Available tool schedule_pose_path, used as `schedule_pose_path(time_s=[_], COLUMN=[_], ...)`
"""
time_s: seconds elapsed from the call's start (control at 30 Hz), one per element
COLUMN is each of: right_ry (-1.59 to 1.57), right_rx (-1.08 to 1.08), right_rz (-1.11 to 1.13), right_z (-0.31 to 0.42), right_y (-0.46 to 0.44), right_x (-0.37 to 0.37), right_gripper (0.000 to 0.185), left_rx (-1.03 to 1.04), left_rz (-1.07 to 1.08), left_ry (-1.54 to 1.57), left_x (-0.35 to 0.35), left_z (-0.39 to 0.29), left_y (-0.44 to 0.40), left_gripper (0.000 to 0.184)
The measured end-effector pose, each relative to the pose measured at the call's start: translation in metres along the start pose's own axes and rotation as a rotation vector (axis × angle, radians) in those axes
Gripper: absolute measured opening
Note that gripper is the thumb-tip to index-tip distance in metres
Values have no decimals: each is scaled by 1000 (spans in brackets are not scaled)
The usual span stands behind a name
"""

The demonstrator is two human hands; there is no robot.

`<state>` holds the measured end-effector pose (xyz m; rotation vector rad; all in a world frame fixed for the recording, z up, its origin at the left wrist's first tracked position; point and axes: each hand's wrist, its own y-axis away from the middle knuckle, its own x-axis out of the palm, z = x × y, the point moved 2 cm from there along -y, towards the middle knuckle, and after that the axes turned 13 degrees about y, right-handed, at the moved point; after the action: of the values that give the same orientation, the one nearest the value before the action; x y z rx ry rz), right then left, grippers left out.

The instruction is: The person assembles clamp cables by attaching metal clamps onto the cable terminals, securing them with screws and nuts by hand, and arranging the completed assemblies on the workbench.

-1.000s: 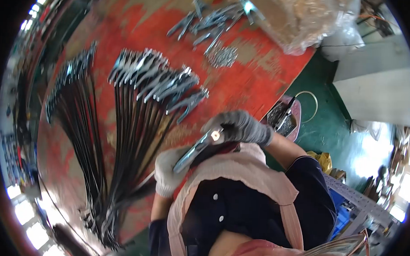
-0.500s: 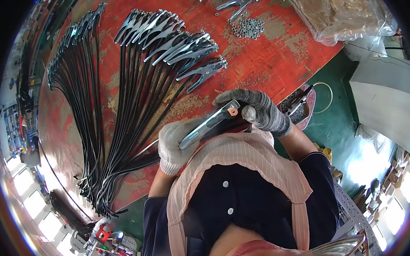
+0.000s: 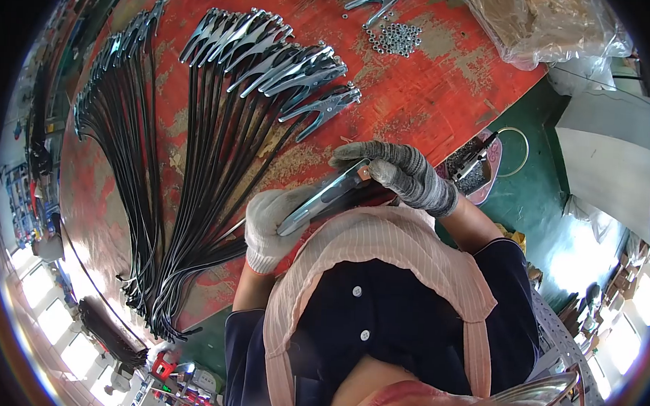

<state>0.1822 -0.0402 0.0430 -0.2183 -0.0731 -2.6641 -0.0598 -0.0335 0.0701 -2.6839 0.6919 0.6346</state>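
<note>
In a white glove, my left hand point(image 3: 265, 226) wraps round the handle end of a shiny metal spring clamp point(image 3: 327, 196). A copper-coloured contact shows at the clamp's jaw end. There my right hand point(image 3: 419, 183), in a grey striped glove, has its fingers curled over the jaw and its thumb against it. What the right fingertips hold at the jaw is partly hidden. Black cable runs below the clamp, close to the apron. Beside my hands, similar clamps point(image 3: 262, 50) on black cables point(image 3: 198, 155) lie fanned out on the red table point(image 3: 407, 106).
A second fan of clamped cables point(image 3: 110, 117) lies to the left. Small metal nuts point(image 3: 395, 39) are heaped at the back, with loose clamps point(image 3: 378, 1) behind them. A plastic-wrapped package point(image 3: 546, 24) covers the far right corner. Off the table's right edge stands a pink container point(image 3: 483, 173) of small dark parts.
Both hands and the clamp have shifted slightly left. My right thumb has moved in over the copper-coloured contact at the jaw, covering more of it.
</note>
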Motion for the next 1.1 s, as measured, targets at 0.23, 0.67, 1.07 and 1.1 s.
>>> schedule_pose_path(time_s=[0.23,0.67,1.07,1.1], right_ry=[11,843,1512,1444], right_rx=[-30,-9,181,215], right_rz=[-219,-503,-411,-407], right_z=[-30,-27,-51,-45], right_y=[-8,-14,-39,-38], right_x=[-13,-117,-213,-211], right_gripper=[47,25,22,22], left_rx=[41,179,202,200], left_rz=[-42,162,104,99], left_ry=[-235,-677,-651,-656], left_x=[1,79,80,81], left_z=[8,41,40,39], left_y=[-26,-62,-63,-63], left_gripper=[50,49,45,45])
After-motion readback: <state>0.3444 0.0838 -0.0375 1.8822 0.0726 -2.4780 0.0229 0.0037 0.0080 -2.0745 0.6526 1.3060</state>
